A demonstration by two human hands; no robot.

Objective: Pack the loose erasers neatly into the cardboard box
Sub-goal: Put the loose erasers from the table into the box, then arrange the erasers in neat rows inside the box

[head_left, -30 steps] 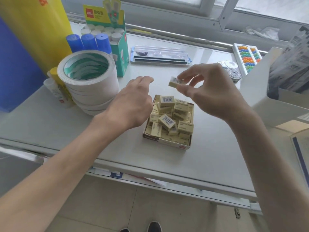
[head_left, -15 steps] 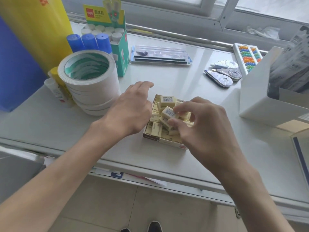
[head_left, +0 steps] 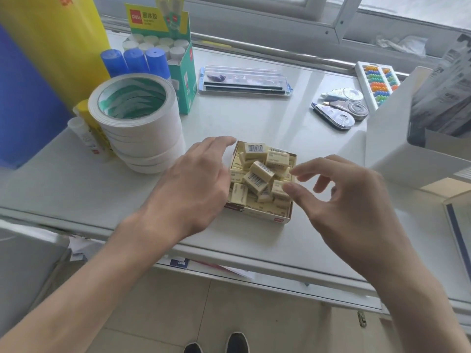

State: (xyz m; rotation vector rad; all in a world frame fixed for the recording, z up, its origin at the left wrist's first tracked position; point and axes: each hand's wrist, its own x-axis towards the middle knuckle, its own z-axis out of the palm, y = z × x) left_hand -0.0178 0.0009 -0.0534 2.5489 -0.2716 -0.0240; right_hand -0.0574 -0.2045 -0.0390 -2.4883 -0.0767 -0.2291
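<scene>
cardboard box (head_left: pixel 254 214): low open tray, centre of frame, on the pale bench (head_left: pixel 254 118), between the two hands.
erasers (head_left: pixel 260 171): cream blocks with barcode sleeves, all seen ones inside the box. none seen lying out on the bench.
progress: judged past halfway. a lower layer lies flat along the box walls. the top lot is tumbled, tilted and crossing one another, standing above the rim.
left to do: turn the askew ones flat and seat them in rows.
count, erasers: roughly eight to ten loose on top. the layer under them is too covered to count.
count, boxes for packing: one.
left hand (head_left: pixel 193 184): left of the box, fingers straight and relaxed, tips by the far left corner. holds nothing. contact with the wall cannot be told.
right hand (head_left: pixel 341 200): over the box's right side. fingers (head_left: pixel 305 169) loosely bent, thumb and forefinger parted with a clear gap, nothing between them. thumb tip just beside an eraser.
count, other stock: one stack of white tape rolls (head_left: pixel 137 123) at left, three blue glue sticks (head_left: pixel 135 61) upper left, about three correction tapes (head_left: pixel 339 115) upper right.
</scene>
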